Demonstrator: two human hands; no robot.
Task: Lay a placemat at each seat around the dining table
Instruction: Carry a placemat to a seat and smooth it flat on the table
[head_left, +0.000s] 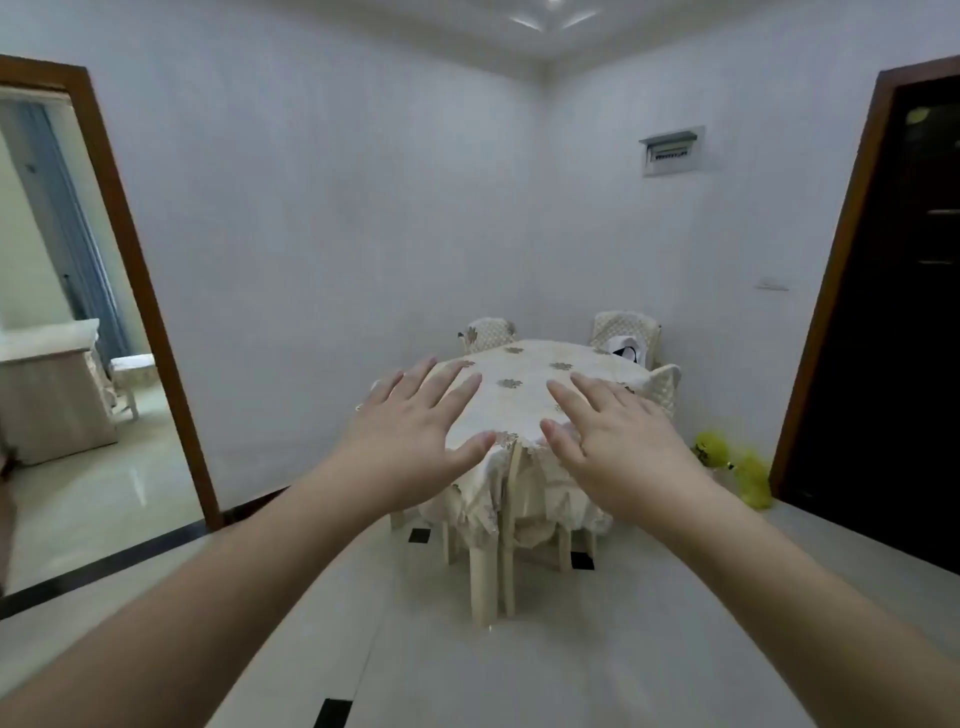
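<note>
The dining table (524, 384) stands ahead in the room's far corner, covered with a cream cloth with leaf patterns. Covered chairs sit around it: one at the back left (488, 335), one at the back right (626, 332), one on the right side (665, 387), and one at the near end (511, 499) pushed under the cloth. My left hand (415, 434) and my right hand (618, 447) are stretched out in front of me, palms down, fingers spread, holding nothing. I am some steps away from the table. No placemat is in view.
A black-and-white object (628, 351) rests on the back right chair. Yellow-green bags (737, 467) lie on the floor by the right wall. An open doorway (93, 322) is on the left, a dark doorway (893, 312) on the right. Tiled floor lies between me and the table.
</note>
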